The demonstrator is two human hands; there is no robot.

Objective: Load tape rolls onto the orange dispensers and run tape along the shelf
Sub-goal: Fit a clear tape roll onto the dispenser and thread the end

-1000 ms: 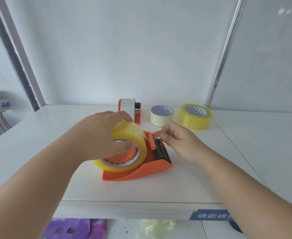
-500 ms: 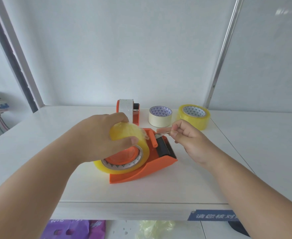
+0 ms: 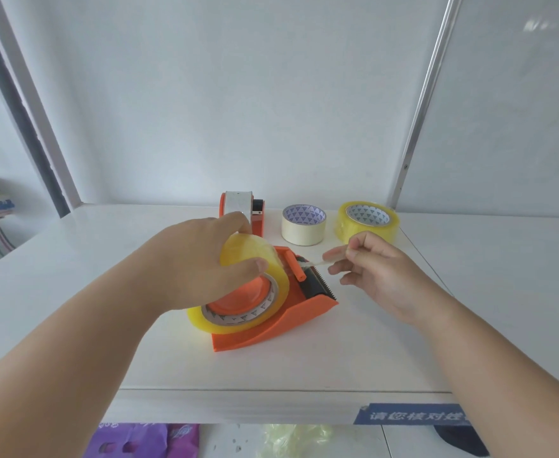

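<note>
An orange dispenser [image 3: 291, 320] lies on the white shelf [image 3: 73, 292] with a yellow tape roll [image 3: 255, 256] seated on its hub. My left hand [image 3: 202, 262] grips that roll from above. My right hand [image 3: 370, 269] pinches the free tape end [image 3: 317, 262], drawn out past the orange roller [image 3: 294, 266] and above the black toothed cutter [image 3: 317, 285]. A second orange dispenser [image 3: 243, 209] with a clear roll stands behind. Beside it sit a cream tape roll [image 3: 303, 226] and a yellow tape roll [image 3: 367, 223].
A white wall rises behind the shelf, with a metal upright [image 3: 426, 104] at the right and a dark post [image 3: 20, 110] at the left. A blue label [image 3: 413, 414] sticks on the shelf's front edge. Purple and pale yellow bags [image 3: 146, 441] lie below.
My right hand has pulled the tape end rightward, away from the roller. The dispenser has turned and slid a little to the right under my left hand.
</note>
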